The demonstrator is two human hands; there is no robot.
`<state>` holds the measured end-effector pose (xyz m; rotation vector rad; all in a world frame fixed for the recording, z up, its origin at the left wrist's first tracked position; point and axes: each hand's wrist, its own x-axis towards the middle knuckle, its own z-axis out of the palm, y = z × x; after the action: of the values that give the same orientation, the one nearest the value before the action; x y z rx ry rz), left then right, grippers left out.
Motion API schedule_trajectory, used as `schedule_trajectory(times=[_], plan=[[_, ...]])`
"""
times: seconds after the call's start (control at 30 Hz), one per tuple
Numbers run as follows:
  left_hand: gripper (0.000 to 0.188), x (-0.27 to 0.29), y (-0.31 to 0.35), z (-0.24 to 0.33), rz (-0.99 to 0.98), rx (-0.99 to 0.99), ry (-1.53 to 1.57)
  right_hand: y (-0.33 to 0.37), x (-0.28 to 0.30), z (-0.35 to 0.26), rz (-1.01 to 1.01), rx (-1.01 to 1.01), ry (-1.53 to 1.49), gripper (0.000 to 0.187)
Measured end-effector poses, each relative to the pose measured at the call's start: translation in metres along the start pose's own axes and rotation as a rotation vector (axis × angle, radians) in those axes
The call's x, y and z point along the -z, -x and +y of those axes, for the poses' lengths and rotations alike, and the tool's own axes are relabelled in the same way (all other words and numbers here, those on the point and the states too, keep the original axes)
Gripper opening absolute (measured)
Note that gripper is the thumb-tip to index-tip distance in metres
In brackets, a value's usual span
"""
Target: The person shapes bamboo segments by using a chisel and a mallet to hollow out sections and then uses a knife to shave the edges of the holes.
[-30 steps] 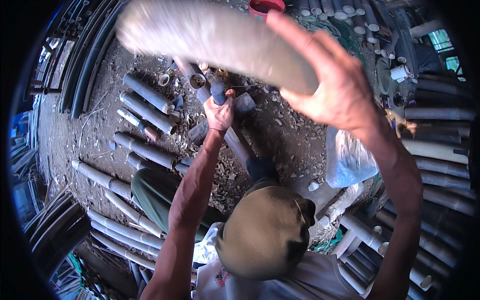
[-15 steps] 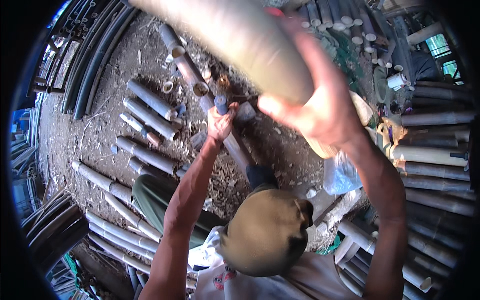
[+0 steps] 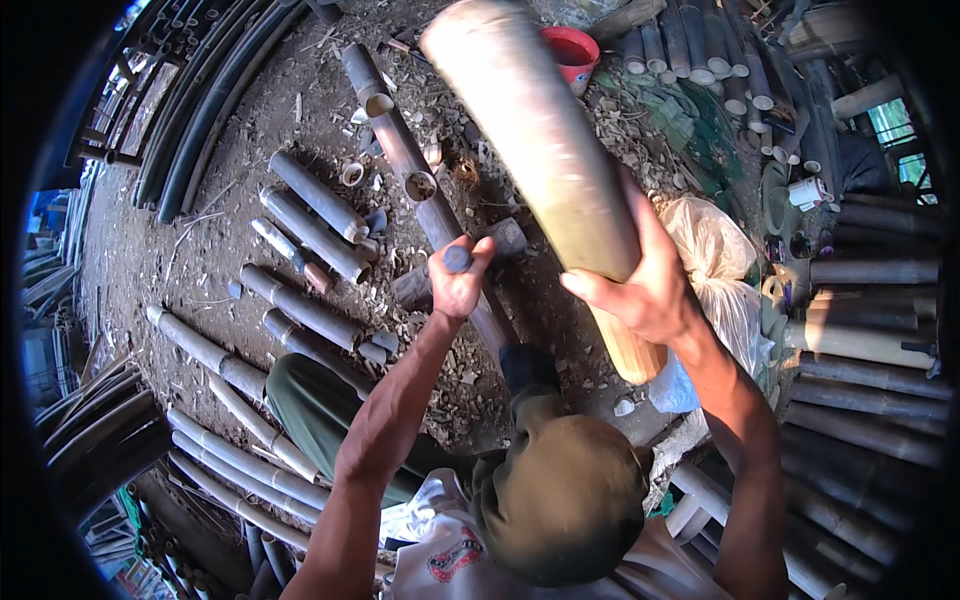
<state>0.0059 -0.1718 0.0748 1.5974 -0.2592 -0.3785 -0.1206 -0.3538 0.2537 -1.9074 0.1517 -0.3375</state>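
My right hand (image 3: 650, 280) is wrapped round a thick, pale wooden club (image 3: 545, 150), raised at a tilt with its broad end pointing up and away. Below it, my left hand (image 3: 460, 285) makes a fist round an upright rod (image 3: 457, 259), whose round blue-grey end pokes out on top. The rod's lower part is hidden by the fist. Directly beneath lies a long brown bamboo pole (image 3: 400, 145) with openings cut in its upper side. The pole rests across a short log (image 3: 505, 237), and its near end meets my dark-clothed leg (image 3: 527, 368).
Cut bamboo pieces (image 3: 310, 307) lie to the left among pale chips. A red bucket (image 3: 572, 55) stands at the far side, a tied clear plastic bag (image 3: 715, 250) to the right. Stacked bamboo poles (image 3: 870, 365) line the right; long dark poles (image 3: 215, 110) lean far left.
My right hand and the club have come down and a little right, and more of the club is in view. My left hand stays closed round the rod over the pole.
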Motion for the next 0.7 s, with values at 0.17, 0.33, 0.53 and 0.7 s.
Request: schedule_trajectory(times=[0.17,0.33,0.53,0.7], plan=[[0.046,0.089,-0.063,0.079,0.453,0.035,1.042,0.034,0.027,0.022,0.102,-0.308,-0.03,0.081],[0.039,0.041,-0.053,0.068,0.234,-0.027,0.505,0.068,0.038,0.043,0.185,-0.461,-0.098,0.083],[0.026,0.007,-0.026,0.018,0.099,0.095,0.446,0.071,0.022,0.038,0.175,-0.386,-0.08,0.086],[0.028,-0.001,-0.025,0.012,0.135,0.062,0.318,0.072,0.025,0.039,0.142,-0.399,-0.05,0.087]])
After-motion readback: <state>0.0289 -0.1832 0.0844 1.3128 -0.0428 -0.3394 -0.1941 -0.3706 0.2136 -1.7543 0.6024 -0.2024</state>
